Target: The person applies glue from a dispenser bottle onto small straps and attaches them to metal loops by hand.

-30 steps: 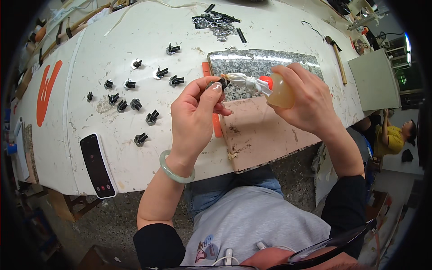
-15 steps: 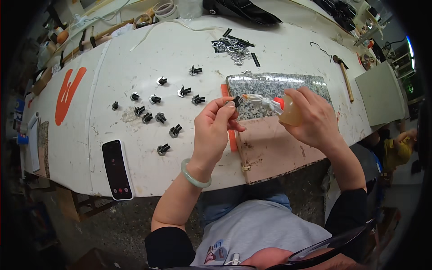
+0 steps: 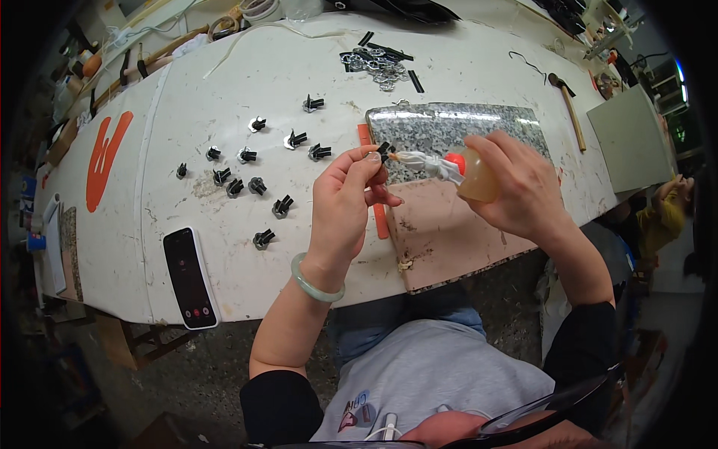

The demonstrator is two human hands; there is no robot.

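My left hand (image 3: 345, 193) pinches a small black strip (image 3: 384, 150) between thumb and fingertips, above the left edge of the stone slab. My right hand (image 3: 520, 187) is wrapped round a squeeze glue bottle (image 3: 480, 178) with amber contents, a red collar and a white-wrapped nozzle (image 3: 422, 162). The bottle lies tilted on its side, its orange-brown tip at the strip. Whether the tip touches it, I cannot tell. To the left of my left hand, several small black strips looped on silver metal pieces (image 3: 297, 139) are spread over the white table (image 3: 247, 82).
Beneath my hands lie a speckled granite slab (image 3: 464, 120) and a pinkish board (image 3: 464, 232). Silver hardware (image 3: 381, 69) and black strips are heaped at the back. A phone (image 3: 191, 277) rests near the front edge, a hammer (image 3: 570, 112) at the right. A person in yellow (image 3: 662, 217) is far right.
The whole view has shifted slightly, so the table's things sit a little higher and further left. The strip in my left hand is tilted more upward, and the bottle's tip is closer to it.
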